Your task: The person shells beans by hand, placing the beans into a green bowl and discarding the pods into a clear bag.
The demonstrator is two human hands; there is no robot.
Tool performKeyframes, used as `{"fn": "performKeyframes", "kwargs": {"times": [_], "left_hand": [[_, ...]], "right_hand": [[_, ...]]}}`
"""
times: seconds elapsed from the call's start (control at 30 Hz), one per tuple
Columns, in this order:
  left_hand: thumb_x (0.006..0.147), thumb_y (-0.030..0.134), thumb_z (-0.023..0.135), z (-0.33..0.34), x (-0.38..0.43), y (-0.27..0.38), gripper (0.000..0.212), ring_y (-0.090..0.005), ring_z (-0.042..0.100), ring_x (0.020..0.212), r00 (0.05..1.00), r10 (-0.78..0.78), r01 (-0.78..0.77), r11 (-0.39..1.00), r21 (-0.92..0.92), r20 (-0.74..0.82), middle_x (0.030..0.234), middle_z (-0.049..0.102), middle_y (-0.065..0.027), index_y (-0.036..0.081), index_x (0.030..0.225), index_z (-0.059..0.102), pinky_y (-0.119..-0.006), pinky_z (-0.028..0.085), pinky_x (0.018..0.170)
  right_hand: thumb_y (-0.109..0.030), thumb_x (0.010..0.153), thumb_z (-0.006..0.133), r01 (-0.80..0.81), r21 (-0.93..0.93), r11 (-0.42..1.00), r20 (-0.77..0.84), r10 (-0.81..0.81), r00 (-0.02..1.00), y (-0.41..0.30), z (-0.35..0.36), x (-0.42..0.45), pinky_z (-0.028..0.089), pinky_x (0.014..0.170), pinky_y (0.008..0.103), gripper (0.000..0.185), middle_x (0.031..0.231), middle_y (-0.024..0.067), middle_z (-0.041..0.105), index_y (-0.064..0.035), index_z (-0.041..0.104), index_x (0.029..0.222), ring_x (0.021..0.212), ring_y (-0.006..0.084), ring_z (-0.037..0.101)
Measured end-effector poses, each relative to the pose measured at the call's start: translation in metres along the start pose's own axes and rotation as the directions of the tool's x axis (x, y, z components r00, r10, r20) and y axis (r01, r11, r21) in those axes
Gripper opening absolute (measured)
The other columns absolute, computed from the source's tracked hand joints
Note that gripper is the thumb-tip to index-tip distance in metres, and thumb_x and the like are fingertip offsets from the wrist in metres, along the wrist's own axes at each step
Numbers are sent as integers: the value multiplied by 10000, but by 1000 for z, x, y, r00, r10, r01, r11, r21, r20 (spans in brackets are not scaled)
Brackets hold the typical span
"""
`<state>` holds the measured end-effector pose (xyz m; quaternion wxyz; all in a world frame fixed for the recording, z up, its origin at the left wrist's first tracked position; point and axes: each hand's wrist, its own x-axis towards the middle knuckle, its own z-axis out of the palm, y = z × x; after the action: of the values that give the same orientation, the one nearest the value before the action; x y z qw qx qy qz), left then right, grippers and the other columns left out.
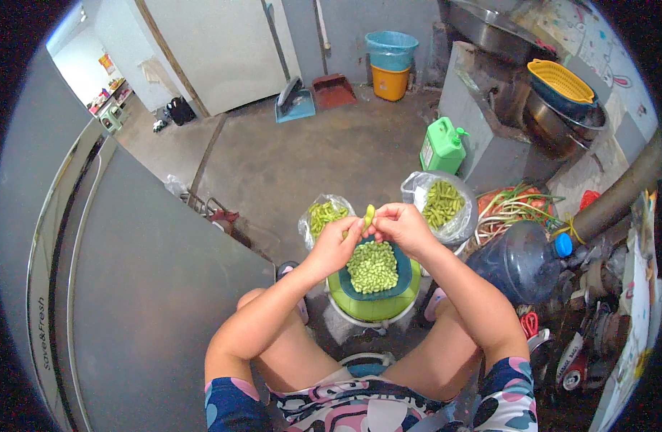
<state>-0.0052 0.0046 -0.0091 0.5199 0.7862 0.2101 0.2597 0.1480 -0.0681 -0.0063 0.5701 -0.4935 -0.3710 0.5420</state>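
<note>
A green soybean pod [369, 214] stands upright between the fingertips of my left hand [335, 242] and my right hand [405, 227], which pinch it from either side. Both hands hover over the far edge of a dark teal square basin [402, 270]. Shelled green beans [373, 270] are heaped in the basin. It rests on a round lime-green stool [358, 312] between my knees. Beyond my left hand lies a clear plastic bag [305, 227] with green pods or husks. A larger bag-lined container [468, 221] of whole pods [443, 204] stands beyond my right hand.
At left a grey refrigerator [163, 302] stands close. On the right are spring onions [517, 208], a large plastic water bottle [517, 264] and a green jerrycan [441, 146]. Dustpans [333, 92] and an orange bin [390, 81] line the far wall.
</note>
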Motion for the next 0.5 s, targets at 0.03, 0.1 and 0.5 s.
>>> {"fn": "performKeyframes", "kwargs": {"times": [0.03,0.1,0.5], "left_hand": [[908,259,401,0,0,-1,294,-58,440,509,1000,6,-6,1000,-5,2,631,510,16,34,801,555,-208,374,466],[910,262,397,-2,-1,-1,299,-58,439,508,990,-129,134,985,-105,52,630,504,19,36,791,553,-205,372,466],[899,249,415,0,0,4,285,-125,486,550,982,190,-173,891,420,2,611,504,-20,19,785,538,-270,400,505]], "right_hand": [[-40,787,516,9,8,1000,9,-9,1000,2,0,2,458,554,215,69,717,72,600,8,561,808,574,97,532],[-29,776,509,21,14,1000,17,-21,1000,6,-1,4,451,536,217,48,692,68,587,0,547,782,554,97,521],[-54,717,563,27,24,999,-91,-25,996,8,1,5,408,484,208,42,628,27,563,-15,559,705,522,79,502]]}}
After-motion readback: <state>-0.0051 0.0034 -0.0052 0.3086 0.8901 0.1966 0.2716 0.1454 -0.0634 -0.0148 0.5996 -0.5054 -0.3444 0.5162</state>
